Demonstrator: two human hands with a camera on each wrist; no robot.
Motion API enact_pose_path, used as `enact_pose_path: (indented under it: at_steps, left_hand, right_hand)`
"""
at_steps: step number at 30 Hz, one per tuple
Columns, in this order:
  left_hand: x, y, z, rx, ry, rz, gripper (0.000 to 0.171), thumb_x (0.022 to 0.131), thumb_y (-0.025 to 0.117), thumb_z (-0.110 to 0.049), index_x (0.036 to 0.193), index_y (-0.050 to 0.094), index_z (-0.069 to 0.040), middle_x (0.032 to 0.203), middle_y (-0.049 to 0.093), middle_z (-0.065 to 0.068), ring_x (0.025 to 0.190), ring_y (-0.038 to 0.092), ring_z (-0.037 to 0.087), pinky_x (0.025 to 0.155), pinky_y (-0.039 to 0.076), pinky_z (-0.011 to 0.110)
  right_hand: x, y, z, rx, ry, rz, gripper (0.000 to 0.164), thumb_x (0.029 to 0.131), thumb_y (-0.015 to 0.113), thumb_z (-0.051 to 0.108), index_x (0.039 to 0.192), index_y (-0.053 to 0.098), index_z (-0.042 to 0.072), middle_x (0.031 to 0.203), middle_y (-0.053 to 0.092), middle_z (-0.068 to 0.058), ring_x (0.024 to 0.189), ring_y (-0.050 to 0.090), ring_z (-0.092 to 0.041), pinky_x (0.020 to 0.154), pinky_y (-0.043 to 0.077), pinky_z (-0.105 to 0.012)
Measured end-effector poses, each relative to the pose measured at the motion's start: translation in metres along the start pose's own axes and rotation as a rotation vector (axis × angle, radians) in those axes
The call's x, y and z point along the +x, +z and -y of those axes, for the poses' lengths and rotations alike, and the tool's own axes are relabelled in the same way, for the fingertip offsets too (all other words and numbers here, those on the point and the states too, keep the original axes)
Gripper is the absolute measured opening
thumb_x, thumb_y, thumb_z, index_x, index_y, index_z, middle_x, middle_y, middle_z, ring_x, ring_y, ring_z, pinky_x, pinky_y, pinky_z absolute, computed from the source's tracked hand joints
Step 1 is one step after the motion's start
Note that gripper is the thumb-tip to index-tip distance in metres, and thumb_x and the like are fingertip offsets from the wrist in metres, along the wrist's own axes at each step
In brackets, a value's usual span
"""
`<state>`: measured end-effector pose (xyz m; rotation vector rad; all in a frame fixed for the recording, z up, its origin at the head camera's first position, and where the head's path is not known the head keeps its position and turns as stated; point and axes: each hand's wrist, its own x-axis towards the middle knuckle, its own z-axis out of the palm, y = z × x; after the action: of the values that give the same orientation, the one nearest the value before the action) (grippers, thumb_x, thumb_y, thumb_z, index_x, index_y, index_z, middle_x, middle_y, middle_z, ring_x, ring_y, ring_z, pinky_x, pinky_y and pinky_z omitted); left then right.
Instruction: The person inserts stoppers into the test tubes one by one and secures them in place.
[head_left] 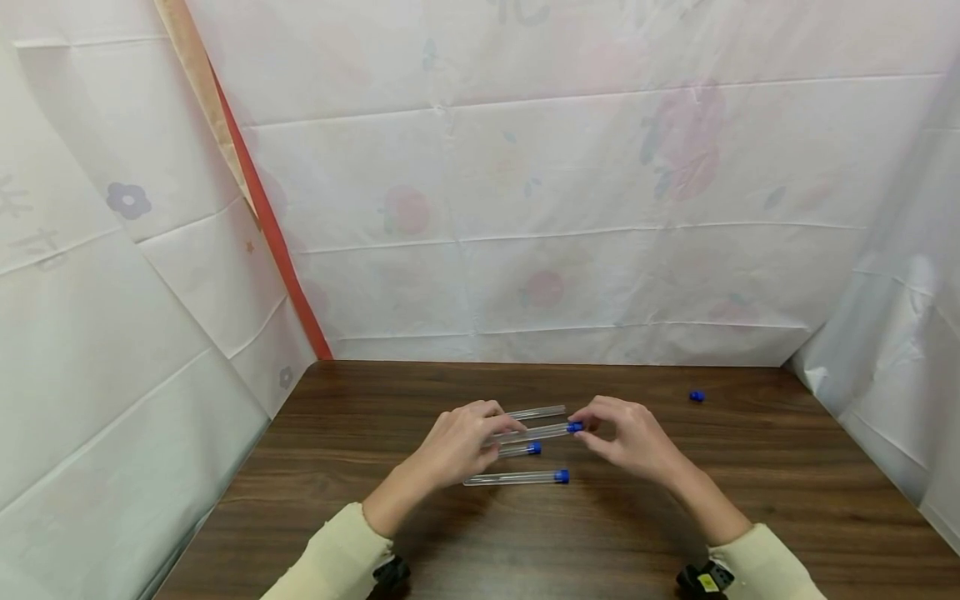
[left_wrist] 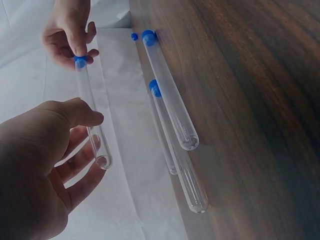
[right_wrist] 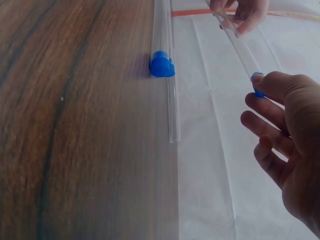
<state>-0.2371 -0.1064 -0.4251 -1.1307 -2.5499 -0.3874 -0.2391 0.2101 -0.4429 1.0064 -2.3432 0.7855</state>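
Note:
Above the table, my left hand (head_left: 462,440) grips a clear test tube (left_wrist: 86,90) near its rounded end. My right hand (head_left: 630,437) pinches the blue cap (right_wrist: 257,84) at the tube's other end, between thumb and forefinger. The cap sits on the tube's mouth; how tightly it fits I cannot tell. Below the hands lie two capped test tubes: one nearer me (head_left: 517,478), the other partly behind my left hand (head_left: 517,451). Farther back lies a test tube without a cap (head_left: 536,412), its left end hidden by my left hand.
A loose blue cap (head_left: 697,396) lies toward the back right of the brown wooden table (head_left: 600,542). Pale printed sheeting (head_left: 480,208) hangs behind the table and along both sides. A red strip (head_left: 270,225) runs down the back left corner.

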Motion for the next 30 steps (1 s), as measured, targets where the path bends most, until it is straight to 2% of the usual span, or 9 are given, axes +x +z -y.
enact_pose_path:
  at_steps: [10, 21, 30]
  left_hand:
    - [-0.0009, 0.0005, 0.0006, 0.01, 0.013, -0.017, 0.04, 0.093, 0.083, -0.002, 0.124, 0.084, -0.028, 0.109, 0.078, -0.005, 0.079, 0.058, 0.007, 0.054, 0.029, 0.013]
    - [-0.0034, 0.0007, 0.0021, 0.021, 0.04, -0.035, 0.04, 0.095, 0.082, -0.001, 0.125, 0.084, -0.028, 0.112, 0.079, -0.004, 0.086, 0.064, 0.01, 0.055, 0.03, 0.012]
    - [-0.0033, -0.0002, 0.0026, -0.006, 0.055, -0.033, 0.039, 0.1, 0.078, 0.001, 0.127, 0.083, -0.027, 0.114, 0.081, -0.001, 0.087, 0.064, 0.012, 0.059, 0.033, 0.013]
  right_hand:
    - [-0.0004, 0.0018, -0.0006, 0.024, -0.028, 0.002, 0.024, 0.091, 0.09, 0.0, 0.108, 0.082, 0.013, 0.096, 0.079, 0.005, 0.085, 0.07, 0.0, 0.069, 0.063, -0.033]
    - [-0.0006, 0.0022, -0.0017, 0.074, -0.075, 0.01, 0.023, 0.091, 0.088, -0.003, 0.108, 0.083, 0.012, 0.097, 0.078, 0.003, 0.084, 0.068, 0.0, 0.065, 0.06, -0.031]
    - [-0.0022, 0.0023, -0.0028, 0.104, -0.088, 0.003, 0.024, 0.091, 0.088, -0.006, 0.107, 0.084, 0.011, 0.096, 0.078, 0.003, 0.083, 0.064, 0.002, 0.064, 0.057, -0.026]
